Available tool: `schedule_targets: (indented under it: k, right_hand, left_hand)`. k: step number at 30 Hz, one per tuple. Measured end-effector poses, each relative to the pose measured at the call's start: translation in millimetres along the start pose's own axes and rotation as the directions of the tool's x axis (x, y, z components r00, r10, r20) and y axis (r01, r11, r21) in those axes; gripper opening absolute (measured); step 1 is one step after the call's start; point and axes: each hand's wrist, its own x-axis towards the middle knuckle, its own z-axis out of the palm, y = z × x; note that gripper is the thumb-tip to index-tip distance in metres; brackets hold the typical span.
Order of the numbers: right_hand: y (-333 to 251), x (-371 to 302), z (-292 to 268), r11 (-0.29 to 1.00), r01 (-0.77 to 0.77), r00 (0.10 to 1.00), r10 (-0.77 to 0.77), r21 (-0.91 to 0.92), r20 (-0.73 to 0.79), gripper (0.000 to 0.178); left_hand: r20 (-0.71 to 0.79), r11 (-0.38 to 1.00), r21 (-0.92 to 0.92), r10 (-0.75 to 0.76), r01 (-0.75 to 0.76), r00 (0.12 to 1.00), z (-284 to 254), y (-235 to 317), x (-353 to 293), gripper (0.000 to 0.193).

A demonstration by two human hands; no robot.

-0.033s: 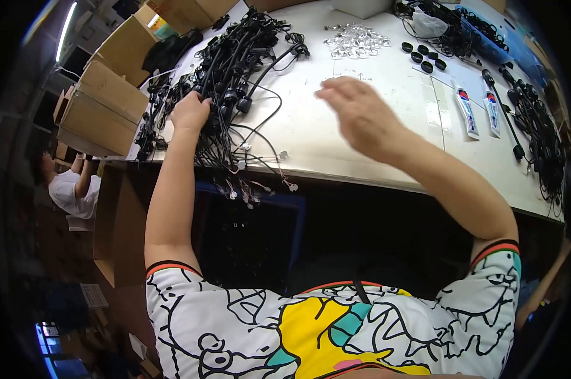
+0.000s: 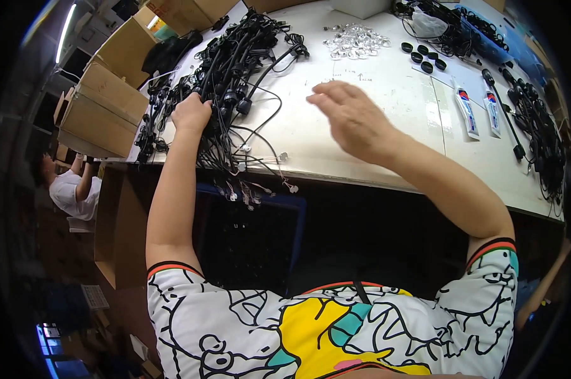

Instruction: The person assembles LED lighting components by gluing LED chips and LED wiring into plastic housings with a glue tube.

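Observation:
My left hand [image 2: 192,114] is closed at the near left side of a heap of black cables [image 2: 238,63], gripping some of them; its fingertips are partly hidden by the cables. Wires from this heap trail over the table's front edge and end in small pale tips [image 2: 242,189]. My right hand [image 2: 355,123] hovers over the middle of the white table [image 2: 386,158], holding nothing. Its fingers are stretched out toward the left, a little blurred. Beyond it lies a scatter of small clear pieces [image 2: 355,43].
Several black rings [image 2: 427,66] sit at the back right, near two white tubes [image 2: 467,114]. More black cables [image 2: 538,139] line the right edge, with a blue bin [image 2: 487,28] behind. Cardboard boxes [image 2: 102,107] stand along the left; a person [image 2: 74,189] is farther off.
My right hand has shifted slightly to the left, toward the cable heap. My left hand stays in place at the cables.

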Motion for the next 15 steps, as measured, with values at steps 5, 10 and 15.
schedule_targets:
  k: [5,10,15]
  right_hand:
    - [14.8,-10.8,13.7,0.942,-0.126,0.989,0.094,0.31,0.116,0.031]
    - [31.7,-12.7,8.2,0.894,-0.283,0.953,0.223,0.348,0.205,0.03]
    - [29.5,-7.0,6.1,0.902,-0.164,0.968,0.224,0.399,-0.109,0.03]
  left_hand:
    - [-0.22,0.895,-0.282,0.289,-0.344,0.932,26.5,-65.2,51.0,0.025]
    - [-0.072,0.004,-0.997,-0.146,-0.072,0.987,-31.2,-48.1,25.9,0.014]
    - [-0.136,-0.117,-0.985,0.066,-0.128,0.989,-68.7,-66.6,-7.6,0.018]
